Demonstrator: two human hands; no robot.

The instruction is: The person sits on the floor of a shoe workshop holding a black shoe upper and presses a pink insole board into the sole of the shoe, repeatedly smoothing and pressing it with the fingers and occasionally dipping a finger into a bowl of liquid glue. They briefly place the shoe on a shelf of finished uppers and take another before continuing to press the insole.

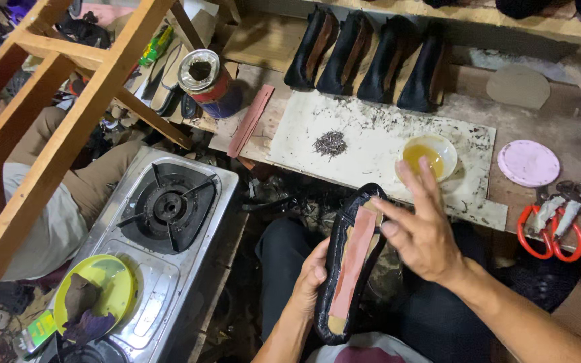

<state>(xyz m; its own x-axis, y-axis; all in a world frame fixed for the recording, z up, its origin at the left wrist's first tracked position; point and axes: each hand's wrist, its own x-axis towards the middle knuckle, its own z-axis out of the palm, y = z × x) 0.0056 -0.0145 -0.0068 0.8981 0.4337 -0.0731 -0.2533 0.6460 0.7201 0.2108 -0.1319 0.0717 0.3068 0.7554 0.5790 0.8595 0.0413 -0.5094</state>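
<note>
my left hand [312, 272] is clamped on the black shoe [352, 265] over my lap; my right hand [419, 225], fingers spread, touches its sole. behind, on the table [539, 128], a glue bowl [427, 156] and a nail pile [330, 143].

My one camera sits on my head, looking steeply down and forward, close over my left hand [312, 272] and right hand [423, 225] in my lap; the workbench [465, 111] lies just beyond them, a gas stove [169, 222] left of them.

Left hand [312, 272] cupped, right hand [419, 225] spread.
</note>
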